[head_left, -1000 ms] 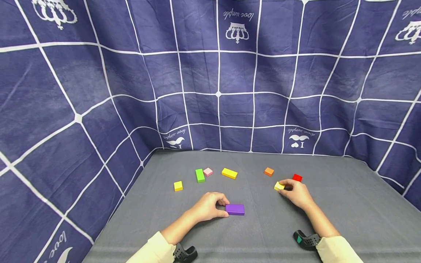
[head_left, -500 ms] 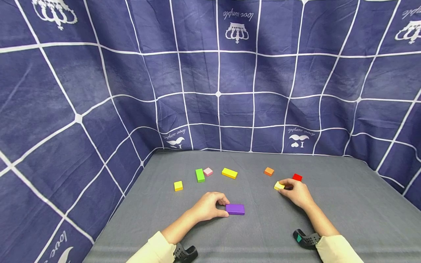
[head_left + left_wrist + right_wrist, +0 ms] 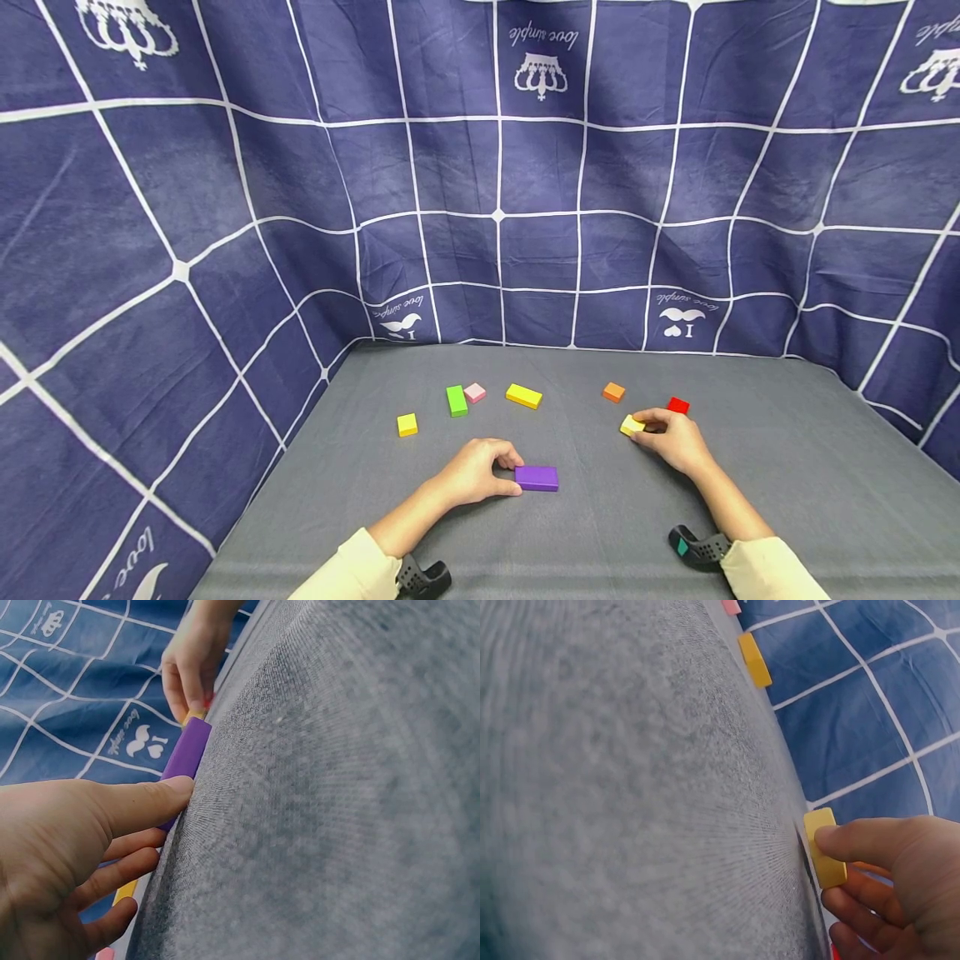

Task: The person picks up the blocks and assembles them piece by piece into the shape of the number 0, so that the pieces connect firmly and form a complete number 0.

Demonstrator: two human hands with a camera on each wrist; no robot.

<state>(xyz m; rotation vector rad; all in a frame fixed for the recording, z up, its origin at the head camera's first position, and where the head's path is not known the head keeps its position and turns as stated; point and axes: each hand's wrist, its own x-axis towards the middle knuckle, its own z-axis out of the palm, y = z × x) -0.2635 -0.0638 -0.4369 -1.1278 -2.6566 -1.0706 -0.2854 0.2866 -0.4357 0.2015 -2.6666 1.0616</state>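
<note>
A purple rectangular block (image 3: 536,478) lies flat near the front middle of the grey table. My left hand (image 3: 474,472) pinches its left end between thumb and fingers; the left wrist view shows the thumb (image 3: 169,796) on its near side. To the right, my right hand (image 3: 677,442) pinches a small pale yellow block (image 3: 632,426) by its right part. In the right wrist view that yellow block (image 3: 825,847) is between thumb and fingers, at the table surface. A red block (image 3: 678,405) is just behind the right hand, partly covered by it.
Behind the hands lie an orange block (image 3: 613,392), a long yellow block (image 3: 523,396), a pink block (image 3: 475,392), a green block (image 3: 457,401) and a square yellow block (image 3: 407,425). A blue curtain (image 3: 525,167) with white lines borders the table's back and left.
The pale yellow block has slid slightly to the left in my right hand's fingers. My left hand and the purple block have stayed in place.
</note>
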